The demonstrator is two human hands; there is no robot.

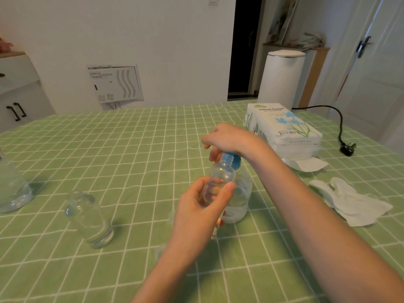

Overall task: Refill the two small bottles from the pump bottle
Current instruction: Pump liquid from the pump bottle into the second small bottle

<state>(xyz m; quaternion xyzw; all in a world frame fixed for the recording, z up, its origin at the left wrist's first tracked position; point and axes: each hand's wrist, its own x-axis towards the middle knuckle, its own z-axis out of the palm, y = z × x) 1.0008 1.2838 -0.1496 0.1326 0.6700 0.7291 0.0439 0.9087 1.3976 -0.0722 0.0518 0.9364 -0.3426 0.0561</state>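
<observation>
At mid-table, over the green checked tablecloth (131,149), the first fill looks to be under way. The left hand (201,206) holds a small bottle (222,174) off the cloth, fingers and thumb wrapped round its clear, round-shouldered body, its neck raised to the blue pump head (235,160). The right hand (227,138) sits on top of that head with its fingers curled down over it. The pump bottle (241,193) stands just behind the small one, a clear, soft-looking plastic cylinder part full of see-through liquid. The second small bottle (89,219) stands well apart to the left, untouched. Next, I judge, come steady downward presses while the neck stays right under the spout; smooth plastic may slip. Crumpled tissues (354,202) lie nearby for drips.
</observation>
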